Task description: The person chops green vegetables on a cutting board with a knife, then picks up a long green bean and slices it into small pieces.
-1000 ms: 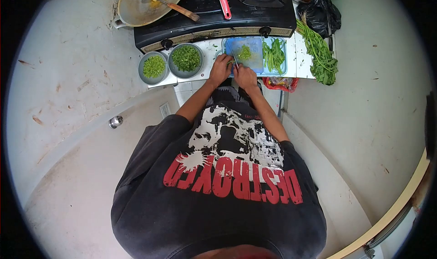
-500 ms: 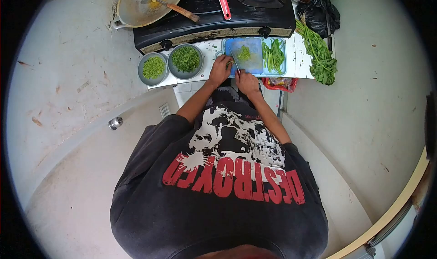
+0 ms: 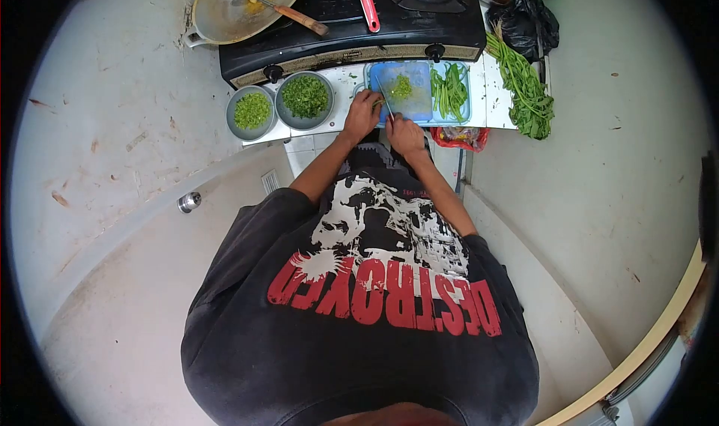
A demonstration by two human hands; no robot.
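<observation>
My right hand (image 3: 406,135) is closed on the handle of a knife (image 3: 386,100), whose blade points up and away over a blue cutting board (image 3: 423,111). At the board's left edge my left hand (image 3: 362,114) is closed on green stems (image 3: 378,103), right beside the blade. Chopped green pieces (image 3: 402,88) lie on the board to the right of the knife. Whole leafy greens (image 3: 449,92) rest on the right part of the light blue tray (image 3: 468,111). Two grey bowls stand to the left, one with light green pieces (image 3: 253,111), the other with darker chopped greens (image 3: 305,97).
Behind the board is a black stove (image 3: 344,40) with a wok (image 3: 217,14), a wooden-handled ladle (image 3: 299,20) and a red-handled pan (image 3: 368,8). Long leafy stalks (image 3: 527,96) and a black bag (image 3: 527,23) lie at right; a red basket (image 3: 479,143) sits below the counter edge.
Both hands stay in nearly the same place, with only a very slight shift of my right hand and the knife.
</observation>
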